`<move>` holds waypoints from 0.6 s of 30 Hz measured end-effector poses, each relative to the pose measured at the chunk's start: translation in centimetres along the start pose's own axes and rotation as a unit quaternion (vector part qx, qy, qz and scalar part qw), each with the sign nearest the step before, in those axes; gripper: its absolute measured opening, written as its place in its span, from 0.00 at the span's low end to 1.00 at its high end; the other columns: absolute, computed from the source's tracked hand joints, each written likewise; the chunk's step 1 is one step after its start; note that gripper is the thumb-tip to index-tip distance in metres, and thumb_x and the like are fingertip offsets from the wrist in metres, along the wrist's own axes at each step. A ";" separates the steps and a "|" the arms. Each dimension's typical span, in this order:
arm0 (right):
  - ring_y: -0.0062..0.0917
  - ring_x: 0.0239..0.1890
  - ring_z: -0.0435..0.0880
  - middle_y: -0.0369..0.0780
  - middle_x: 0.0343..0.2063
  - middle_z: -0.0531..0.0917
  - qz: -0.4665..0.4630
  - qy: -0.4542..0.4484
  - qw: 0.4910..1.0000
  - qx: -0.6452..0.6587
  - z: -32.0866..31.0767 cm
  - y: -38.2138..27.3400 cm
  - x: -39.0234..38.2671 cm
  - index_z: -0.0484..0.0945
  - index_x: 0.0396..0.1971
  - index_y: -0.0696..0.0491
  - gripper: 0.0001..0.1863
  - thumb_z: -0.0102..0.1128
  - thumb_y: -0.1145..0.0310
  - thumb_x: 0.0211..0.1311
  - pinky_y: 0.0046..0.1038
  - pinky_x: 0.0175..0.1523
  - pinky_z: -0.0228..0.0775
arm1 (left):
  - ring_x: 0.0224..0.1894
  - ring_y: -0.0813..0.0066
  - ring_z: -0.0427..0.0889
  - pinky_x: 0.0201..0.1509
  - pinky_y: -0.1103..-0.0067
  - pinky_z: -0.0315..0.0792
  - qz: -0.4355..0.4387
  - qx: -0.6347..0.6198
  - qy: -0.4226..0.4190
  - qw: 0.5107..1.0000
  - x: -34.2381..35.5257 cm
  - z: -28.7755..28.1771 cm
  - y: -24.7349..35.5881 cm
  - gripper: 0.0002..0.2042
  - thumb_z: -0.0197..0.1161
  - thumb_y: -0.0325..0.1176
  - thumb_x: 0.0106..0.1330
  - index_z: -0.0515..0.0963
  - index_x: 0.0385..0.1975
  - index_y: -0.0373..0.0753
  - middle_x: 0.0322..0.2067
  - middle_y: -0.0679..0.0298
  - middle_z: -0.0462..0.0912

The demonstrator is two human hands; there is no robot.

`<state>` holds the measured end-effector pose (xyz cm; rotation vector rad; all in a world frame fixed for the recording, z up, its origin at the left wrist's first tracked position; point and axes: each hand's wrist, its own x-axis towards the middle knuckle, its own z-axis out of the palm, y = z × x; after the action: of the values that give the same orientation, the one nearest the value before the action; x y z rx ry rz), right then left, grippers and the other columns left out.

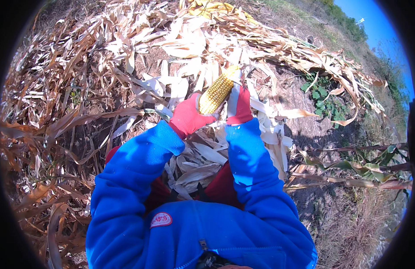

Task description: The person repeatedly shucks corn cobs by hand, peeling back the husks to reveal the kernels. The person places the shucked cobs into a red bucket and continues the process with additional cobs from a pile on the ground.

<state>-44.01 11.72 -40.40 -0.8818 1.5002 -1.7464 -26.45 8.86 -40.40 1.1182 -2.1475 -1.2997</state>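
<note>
A bare yellow ear of corn [215, 95] is tilted in front of me, its upper end leaning right and washed out by sunlight. My left hand [192, 117], in a red glove, wraps round the ear's lower end. Along its right side lies my right hand [239, 103], in a red and pale glove, its fingers closed against the ear near the upper end. Glare blurs those fingertips. A thin dark sliver crosses between the right hand and the ear; its kind is unclear. Loose pale husks [203, 168] cover the ground below my hands.
Husked yellow corn ears [212, 8] are heaped at the far side. Dry stalks and leaves [59, 103] spread over the left, and more stalks [301, 47] lie at the far right. Green weeds [322, 96] grow on the right, above fallen stalks [351, 181].
</note>
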 end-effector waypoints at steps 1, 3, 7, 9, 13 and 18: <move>0.20 0.35 0.80 0.38 0.36 0.81 0.012 0.009 0.999 0.043 -0.4 0.2 0.1 0.75 0.44 0.58 0.19 0.42 0.58 0.70 0.22 0.40 0.71 | 0.44 0.53 0.80 0.47 0.68 0.73 0.006 0.000 0.011 1.000 0.1 0.1 -0.1 0.38 0.74 0.52 0.40 0.70 0.51 0.37 0.40 0.49 0.81; 0.23 0.36 0.81 0.39 0.37 0.81 0.033 0.028 0.990 0.132 -1.3 0.7 0.5 0.74 0.47 0.59 0.21 0.41 0.57 0.70 0.23 0.40 0.72 | 0.44 0.53 0.80 0.47 0.67 0.73 0.021 0.003 0.033 0.999 0.1 0.2 -0.2 0.39 0.74 0.52 0.40 0.69 0.52 0.38 0.40 0.48 0.80; 0.33 0.51 0.77 0.46 0.53 0.75 0.111 -0.035 0.975 0.189 -2.8 1.9 1.4 0.67 0.56 0.60 0.25 0.39 0.55 0.71 0.35 0.58 0.69 | 0.39 0.73 0.81 0.43 0.76 0.74 -0.054 -0.432 -0.078 0.897 -0.3 -0.8 0.7 0.28 0.68 0.47 0.55 0.72 0.51 0.36 0.38 0.60 0.82; 0.38 0.45 0.80 0.44 0.45 0.80 0.122 0.064 0.926 0.352 -1.0 -1.2 0.6 0.72 0.49 0.58 0.24 0.38 0.52 0.70 0.43 0.57 0.70 | 0.41 0.75 0.79 0.47 0.78 0.74 -0.079 -0.540 -0.077 0.834 -0.1 -2.0 -0.9 0.19 0.60 0.42 0.64 0.72 0.49 0.35 0.41 0.63 0.79; 0.29 0.40 0.81 0.39 0.36 0.82 0.090 -0.023 0.841 0.534 -4.1 -1.1 1.3 0.76 0.35 0.53 0.22 0.36 0.52 0.71 0.41 0.53 0.73 | 0.42 0.64 0.79 0.48 0.67 0.75 -0.055 -0.688 0.081 0.719 2.3 -3.0 -2.3 0.14 0.57 0.41 0.66 0.73 0.47 0.42 0.39 0.62 0.77; 0.35 0.50 0.78 0.43 0.44 0.81 0.061 -0.180 0.846 0.499 0.4 -2.7 -1.6 0.75 0.48 0.56 0.23 0.48 0.52 0.67 0.47 0.60 0.65 | 0.40 0.62 0.80 0.43 0.66 0.77 -0.073 -0.719 0.134 0.679 2.3 -4.4 -1.6 0.11 0.55 0.41 0.67 0.71 0.45 0.45 0.39 0.62 0.77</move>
<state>-42.91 13.14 -37.82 -0.4777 0.2630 -1.7912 -24.21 4.16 -39.76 0.6035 -0.3195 -2.0094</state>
